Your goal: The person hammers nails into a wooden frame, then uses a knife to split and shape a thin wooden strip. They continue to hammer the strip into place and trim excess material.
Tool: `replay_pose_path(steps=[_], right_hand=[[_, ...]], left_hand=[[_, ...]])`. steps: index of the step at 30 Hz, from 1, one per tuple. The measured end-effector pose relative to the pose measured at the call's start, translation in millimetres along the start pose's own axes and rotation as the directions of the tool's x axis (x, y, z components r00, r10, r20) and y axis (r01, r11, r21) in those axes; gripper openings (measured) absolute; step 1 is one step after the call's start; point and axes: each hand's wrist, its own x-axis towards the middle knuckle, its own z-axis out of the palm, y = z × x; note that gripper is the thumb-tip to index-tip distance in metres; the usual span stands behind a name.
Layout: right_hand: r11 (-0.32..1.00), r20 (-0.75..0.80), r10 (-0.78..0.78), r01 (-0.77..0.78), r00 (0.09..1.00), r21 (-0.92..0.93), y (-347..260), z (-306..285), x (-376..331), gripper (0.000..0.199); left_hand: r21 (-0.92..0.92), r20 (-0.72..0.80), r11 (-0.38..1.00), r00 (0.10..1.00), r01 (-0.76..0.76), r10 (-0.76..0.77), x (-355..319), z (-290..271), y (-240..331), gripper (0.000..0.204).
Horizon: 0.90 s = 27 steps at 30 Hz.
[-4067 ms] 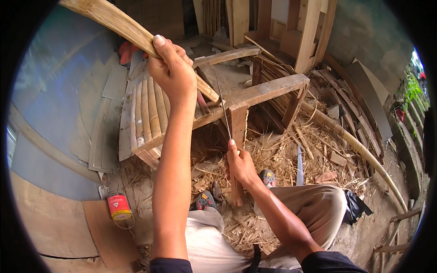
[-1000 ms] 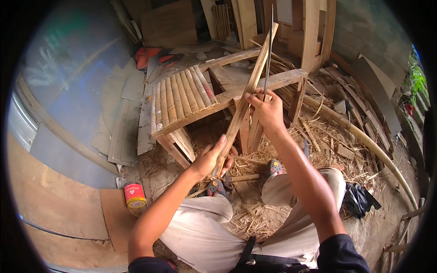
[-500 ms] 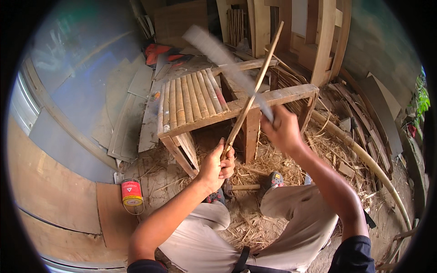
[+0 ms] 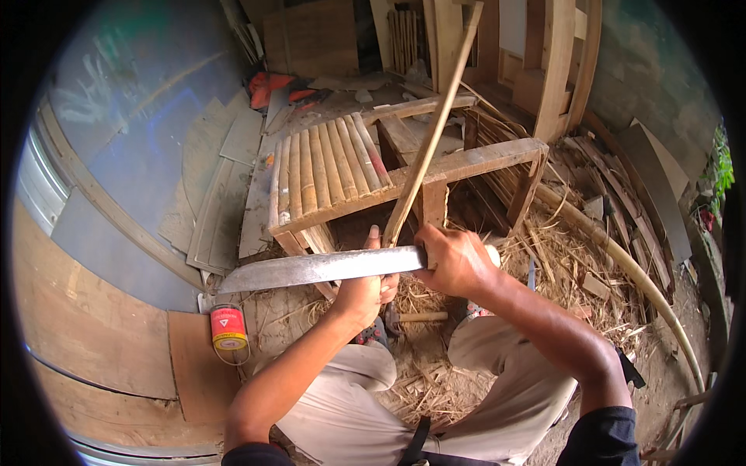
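Person's right hand point(image 4: 457, 260) clenched round handle of long broad knife point(image 4: 311, 269), blade level, tip pointing left. Left hand point(image 4: 364, 297) closed round lower part of bamboo strip point(image 4: 435, 144), thumb upright; blade passes across front of this hand, hides strip's bottom end. Can't tell from here whether edge touches strip. Strip slants up and rightward, in front of wooden frame point(image 4: 486, 161) with bamboo slats point(image 4: 326, 171). Hammer point(image 4: 421, 317) lies between feet, shavings point(image 4: 404, 382) around. Red-and-yellow can point(image 4: 228, 326) off left.

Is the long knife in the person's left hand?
No, the right hand grips the long knife, while the left hand holds the pale strip.
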Motion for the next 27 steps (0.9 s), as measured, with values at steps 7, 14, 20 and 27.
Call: replay_pose_path(steps=[7, 14, 20, 27], right_hand=[[0.996, -0.006, 0.052, -0.052, 0.999, -0.072, 32.5, 15.3, 0.5, 0.038], [0.818, -0.06, 0.504, -0.498, 0.862, -0.289, 67.5, -54.0, 22.4, 0.027], [0.89, 0.106, 0.441, -0.419, 0.891, -0.18, 48.2, -40.9, 1.7, 0.03], [0.608, -0.23, 0.707, -0.741, 0.669, -0.285, 151.3, -73.4, 4.0, 0.034]], left_hand=[[-0.096, 0.028, 0.994, 0.998, -0.046, 0.049, 2.9, 9.7, -6.8, 0.052], [-0.206, 0.005, 0.977, 0.999, 0.054, -0.054, -32.1, -2.9, -5.9, 0.051], [-0.084, 0.071, 0.995, 0.996, 0.062, -0.056, -12.6, -9.9, -21.0, 0.051], [0.17, -0.089, 0.971, 0.984, 0.17, -0.156, -37.1, -27.7, -19.2, 0.052]])
